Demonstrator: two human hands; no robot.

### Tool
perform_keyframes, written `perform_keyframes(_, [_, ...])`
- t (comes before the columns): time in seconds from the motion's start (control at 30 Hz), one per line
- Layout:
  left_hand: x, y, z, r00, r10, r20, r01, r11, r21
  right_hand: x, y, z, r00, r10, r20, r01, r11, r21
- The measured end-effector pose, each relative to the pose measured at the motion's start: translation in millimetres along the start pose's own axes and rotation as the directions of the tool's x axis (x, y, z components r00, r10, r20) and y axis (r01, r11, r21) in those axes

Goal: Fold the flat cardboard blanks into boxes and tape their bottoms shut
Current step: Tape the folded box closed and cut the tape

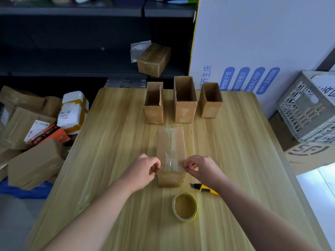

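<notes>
Right now my left hand (145,169) and my right hand (199,168) sit on either side of the box (171,147), which lies bottom-up on the table (112,142) with a taped seam running down its middle. My fingers are curled in, and each hand pinches one end of a clear strip of tape (171,166) stretched across the near end of the box, over the seam. Just behind the box, three open boxes stand upright in a row: a left one (154,104), a taller middle one (185,100) and a right one (211,101). Nearer to me than the box, the tape roll (184,206) lies flat, and the yellow knife (204,188) rests just right of the box's near corner, partly under my right wrist.
</notes>
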State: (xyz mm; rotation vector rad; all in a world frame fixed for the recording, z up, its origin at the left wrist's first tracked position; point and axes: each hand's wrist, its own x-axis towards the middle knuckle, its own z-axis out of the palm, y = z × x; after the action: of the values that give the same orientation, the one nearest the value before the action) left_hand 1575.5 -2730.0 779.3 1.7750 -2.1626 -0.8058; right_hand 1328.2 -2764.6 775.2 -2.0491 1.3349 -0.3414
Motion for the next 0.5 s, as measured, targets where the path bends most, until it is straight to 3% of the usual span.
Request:
perform_keyframes(0.13, [-1.0,2.2,7.1,0.991,-0.046,-0.126,0.045,0.999,-0.014,-5.3,0.4,4.3,0.981,0.157,-0.112,-0.161,0.987,-0.025])
perform_keyframes(0.3, [-3.4,15.1,16.3,0.925,-0.287,-0.247,0.221,0.939,-0.264,-6.4,-10.2,9.4,0.9,0.426,-0.095,-0.38,0.871,0.312])
perform_keyframes(0.37, [-3.3,20.3,18.1,0.873,-0.418,-0.25,0.304,0.869,-0.391,-5.8,-13.9,9.4,0.861,0.505,-0.062,-0.44,0.8,0.408])
perform_keyframes(0.43, [-2.5,25.7,15.0,0.803,-0.568,-0.178,0.378,0.717,-0.586,-3.5,-15.8,5.4,0.837,0.547,-0.017,-0.468,0.733,0.493])
perform_keyframes(0.5, [-1.4,30.0,11.2,0.761,-0.639,-0.111,0.414,0.61,-0.675,0.4,-18.0,0.4,0.827,0.56,0.049,-0.479,0.657,0.583])
